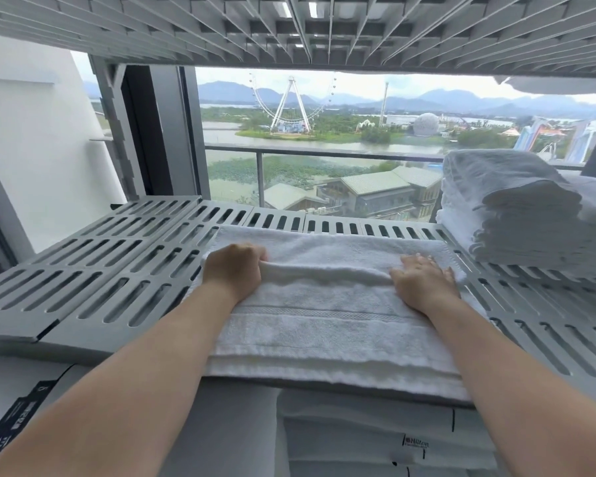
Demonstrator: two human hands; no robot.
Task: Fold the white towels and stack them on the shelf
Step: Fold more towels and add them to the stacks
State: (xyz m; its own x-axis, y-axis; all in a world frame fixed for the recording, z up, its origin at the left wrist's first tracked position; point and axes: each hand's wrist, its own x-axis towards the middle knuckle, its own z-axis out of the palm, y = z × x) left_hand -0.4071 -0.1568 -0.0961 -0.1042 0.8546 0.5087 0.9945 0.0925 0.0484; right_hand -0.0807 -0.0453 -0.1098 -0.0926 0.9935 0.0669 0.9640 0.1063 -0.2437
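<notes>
A folded white towel (327, 325) lies flat across the middle of the grey slotted shelf (93, 273), its front edge hanging slightly past the shelf's lip. My left hand (233, 270) is curled over a raised fold near the towel's left end, fingers gripping it. My right hand (422, 278) rests flat on the towel's right part, fingers spread and pressing down. A stack of several folded white towels (516, 208) stands at the shelf's right end, apart from the towel under my hands.
Another slotted shelf (324, 32) runs overhead, with white cloth (565, 86) hanging over its right edge. Below the shelf lie folded white linens (375, 438) with a label. Behind the shelf is a window with a balcony railing (324, 153).
</notes>
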